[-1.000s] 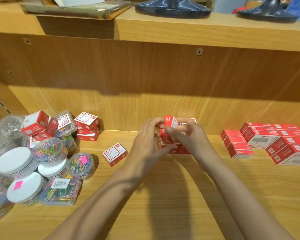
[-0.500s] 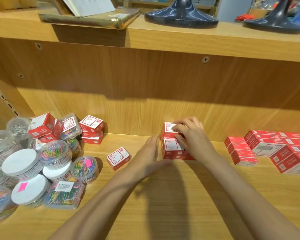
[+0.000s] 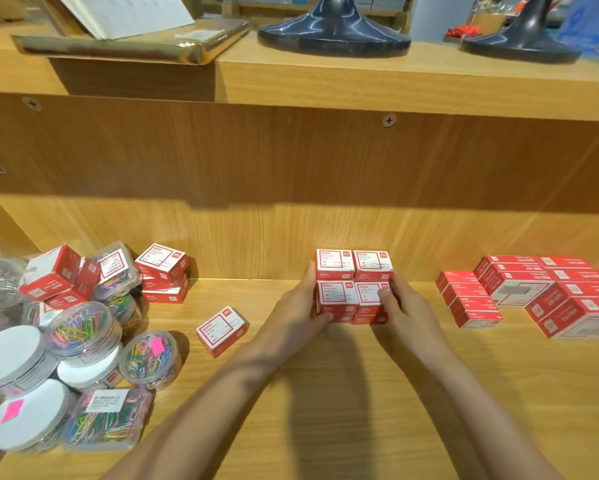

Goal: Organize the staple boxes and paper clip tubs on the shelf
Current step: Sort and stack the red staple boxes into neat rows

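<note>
The block of boxes (image 3: pixel 354 285) stood mid-shelf against the back wall. Your left hand (image 3: pixel 299 306) and right hand (image 3: pixel 400 308) clasped its sides, fingers curled around it. The loose box (image 3: pixel 221 331) lay near-left, long axis slanting far-right, closest to your left hand.

Single head-worn view, forward and downward, close over a wooden shelf (image 3: pixel 325 393) at arm's reach.
</note>
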Motion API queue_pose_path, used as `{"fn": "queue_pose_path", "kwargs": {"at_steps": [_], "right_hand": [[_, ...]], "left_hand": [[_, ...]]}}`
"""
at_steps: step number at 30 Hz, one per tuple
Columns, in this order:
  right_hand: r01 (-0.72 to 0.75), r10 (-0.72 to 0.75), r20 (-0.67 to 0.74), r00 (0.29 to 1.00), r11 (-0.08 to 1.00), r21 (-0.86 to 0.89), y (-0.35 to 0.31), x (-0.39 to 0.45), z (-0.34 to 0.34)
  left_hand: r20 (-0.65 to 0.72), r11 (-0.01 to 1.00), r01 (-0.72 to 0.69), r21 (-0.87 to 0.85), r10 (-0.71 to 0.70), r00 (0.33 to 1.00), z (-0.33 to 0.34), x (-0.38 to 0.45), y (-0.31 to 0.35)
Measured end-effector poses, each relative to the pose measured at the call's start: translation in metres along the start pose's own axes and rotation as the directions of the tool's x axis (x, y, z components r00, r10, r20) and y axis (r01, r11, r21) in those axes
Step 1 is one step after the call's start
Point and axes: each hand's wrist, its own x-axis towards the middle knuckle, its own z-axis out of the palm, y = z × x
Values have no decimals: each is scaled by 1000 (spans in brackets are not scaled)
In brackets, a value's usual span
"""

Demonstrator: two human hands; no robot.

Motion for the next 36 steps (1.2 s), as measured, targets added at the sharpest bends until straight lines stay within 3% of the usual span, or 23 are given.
{"fn": "queue_pose_path", "kwargs": {"at_steps": [5, 8, 10, 12, 14, 17, 19, 22, 25, 28, 30, 36], "right_hand": [[-25, 25, -21, 999, 999, -22, 4, 2, 4], [-38, 38, -26, 999, 999, 9, 0, 0, 0], [-50, 47, -140, 989, 999, -20, -8, -2, -8], [14, -44, -295, 955, 995, -102, -20, -7, -16], [138, -171, -317, 933, 983, -125, -36, -14, -15], [300, -307, -190, 932, 952, -66, -57, -14, 7], [364, -365, -29, 931, 931, -28, -71, -5, 30], [466, -455, 223, 862, 885, 1, -93, 14, 67], [505, -512, 384, 769, 854, 128, -113, 34, 100], [534, -544, 455, 705, 829, 165, -133, 51, 129], [565, -575, 452, 682, 807, 175, -143, 57, 147], [532, -545, 276, 792, 837, 128, -157, 58, 180]], "left_hand": [[39, 998, -18, 59, 15, 999, 1, 0, -2], [60, 997, 42, 64, -46, 997, -4, 0, -1], [46, 995, 70, 75, -73, 996, -15, -8, 4], [-52, 971, 8, 237, 5, 999, -35, -24, 4], [-145, 889, -15, 458, 91, 985, -57, -43, -6], [-222, 728, 96, 678, 80, 972, -76, -68, -26], [-221, 636, 117, 763, 87, 971, -79, -83, -33], [-225, 554, 114, 825, 136, 965, -87, -100, -37], [-260, 677, 96, 730, 145, 955, -100, -114, -41], [-397, 894, 82, 441, 112, 911, -110, -126, -36], [-514, 961, 100, 257, 48, 856, -116, -131, -35], [-588, 965, 162, 206, -10, 809, -127, -142, -34]]}}
